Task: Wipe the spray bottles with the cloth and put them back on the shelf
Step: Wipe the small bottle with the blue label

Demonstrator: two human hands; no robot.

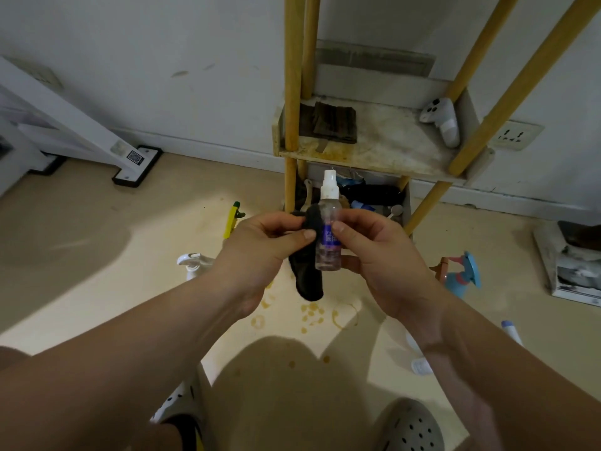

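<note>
Clear spray bottle [328,236] upright in right hand [387,258], black cloth [307,275] pressed against it.

Small clear spray bottle [328,236] upright, white nozzle, purple label, dark cloth [309,281] against its left side, hanging below

Stained shelf [383,148] — folded dark cloth [331,122], white spray bottle [444,120] on its side
</note>
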